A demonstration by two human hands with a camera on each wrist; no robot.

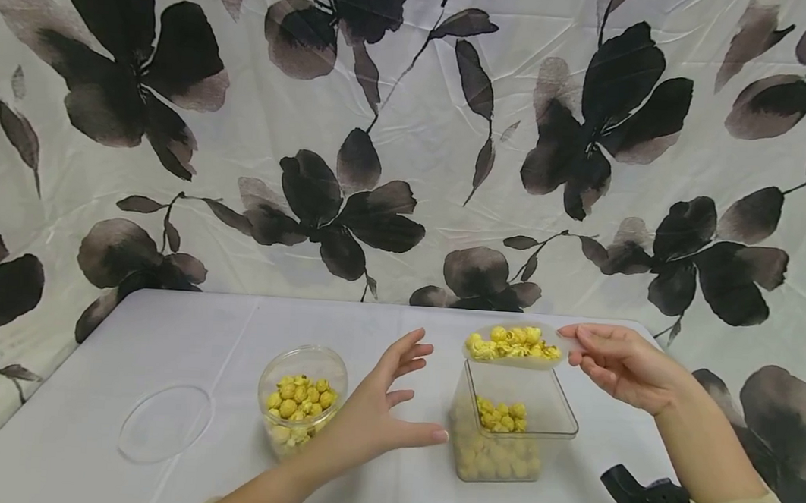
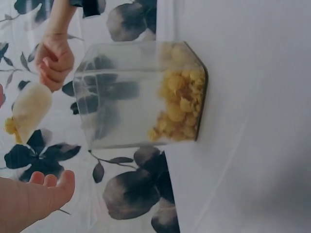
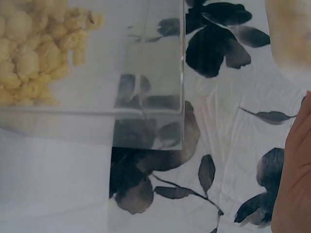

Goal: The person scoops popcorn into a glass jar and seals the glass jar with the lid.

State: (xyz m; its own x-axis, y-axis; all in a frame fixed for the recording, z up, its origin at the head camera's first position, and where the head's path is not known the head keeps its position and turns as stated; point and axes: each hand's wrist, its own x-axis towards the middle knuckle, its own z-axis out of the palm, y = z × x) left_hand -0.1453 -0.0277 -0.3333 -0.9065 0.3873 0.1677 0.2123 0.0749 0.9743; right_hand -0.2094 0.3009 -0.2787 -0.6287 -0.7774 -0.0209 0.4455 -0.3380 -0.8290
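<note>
My right hand (image 1: 632, 366) pinches the handle end of a translucent scoop (image 2: 35, 104). Yellow popcorn (image 1: 511, 343) fills the scoop, which is above the back rim of a clear square container (image 1: 568, 413). Inside that container, more popcorn (image 2: 181, 104) covers the lower part. Between this container and a clear round tub (image 1: 270, 370), my left hand (image 1: 375, 416) is held with fingers spread and thumb apart, holding nothing. The left forearm overlaps the lower right of the tub, which holds round popcorn pieces (image 1: 299, 398).
A clear round lid (image 1: 166, 424) lies on the white table (image 1: 65, 431) at the left. Behind the table's back edge hangs a white cloth (image 1: 459, 232) with dark flowers. A black device (image 1: 643, 493) is at my right wrist, near the sleeve.
</note>
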